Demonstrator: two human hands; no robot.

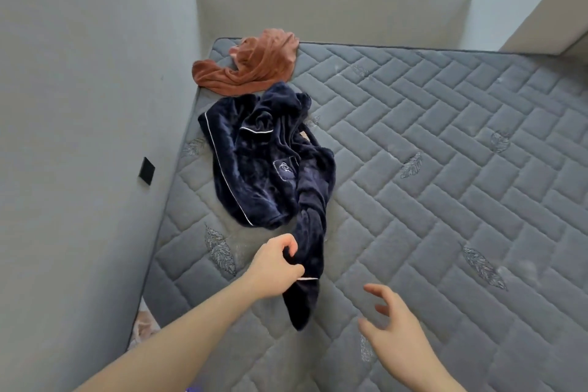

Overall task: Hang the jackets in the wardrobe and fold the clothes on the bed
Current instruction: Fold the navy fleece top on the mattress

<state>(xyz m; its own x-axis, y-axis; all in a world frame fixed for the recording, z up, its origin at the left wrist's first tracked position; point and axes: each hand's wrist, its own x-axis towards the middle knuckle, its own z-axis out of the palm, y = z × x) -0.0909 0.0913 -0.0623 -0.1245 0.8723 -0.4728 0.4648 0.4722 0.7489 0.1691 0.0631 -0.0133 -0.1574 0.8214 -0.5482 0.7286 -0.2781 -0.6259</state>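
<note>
I am pinching the navy pajama top's (270, 165) sleeve in my left hand (276, 267), dragging it off the bed's (445, 169) left edge for folding; my right hand (394, 325) is hovering spread, ready.

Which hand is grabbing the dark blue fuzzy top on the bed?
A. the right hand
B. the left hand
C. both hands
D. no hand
B. The left hand has its fingers curled round a sleeve end of the dark blue top, while the right hand hovers over the mattress with spread fingers, holding nothing.
</note>
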